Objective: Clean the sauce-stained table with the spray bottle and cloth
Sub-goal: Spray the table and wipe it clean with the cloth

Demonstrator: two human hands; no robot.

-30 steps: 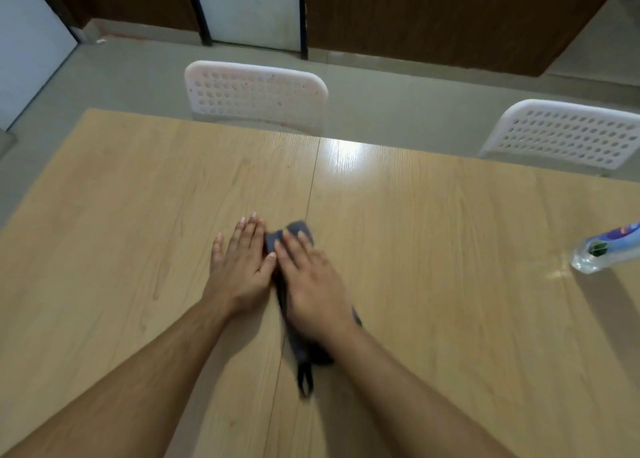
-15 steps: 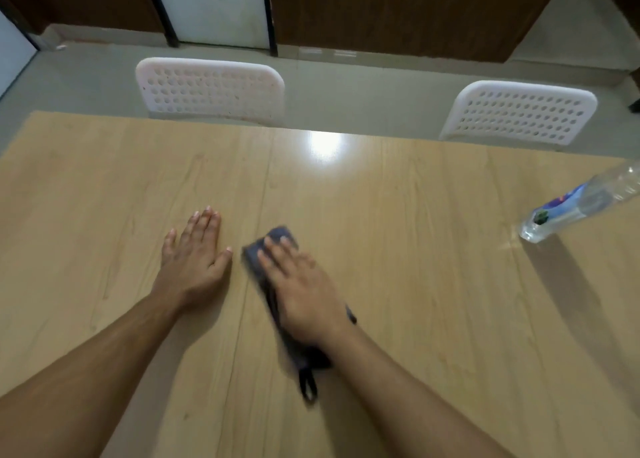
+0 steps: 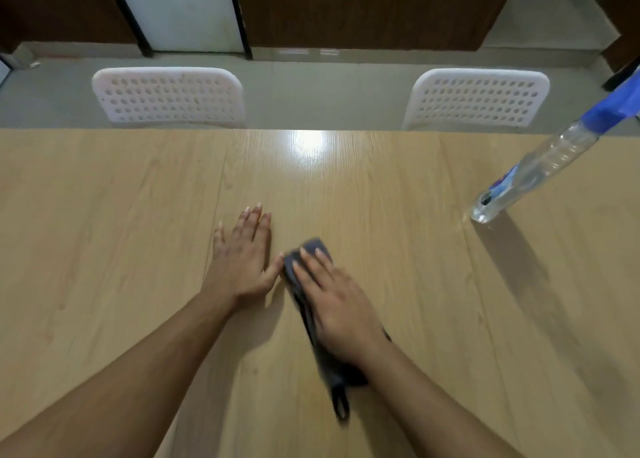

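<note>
Right hand [image 3: 341, 305] flat on blurred cloth [image 3: 327, 364] — apparently pressing — table [image 3: 104, 215].

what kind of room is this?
Probably a dining or break room, though I can't be sure: a long wood-grain table, two white perforated plastic chairs along its far side, a tiled floor and dark wood wall panels behind.

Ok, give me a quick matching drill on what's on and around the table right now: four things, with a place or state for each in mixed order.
Things:
1. left hand
2. right hand
3. spray bottle
4. white chairs

States:
A. standing at the table's far right
B. pressing down on the dark cloth
C. flat on bare wood, palm down
D. behind the table's far edge

Pairs: 1-C, 2-B, 3-A, 4-D
</note>
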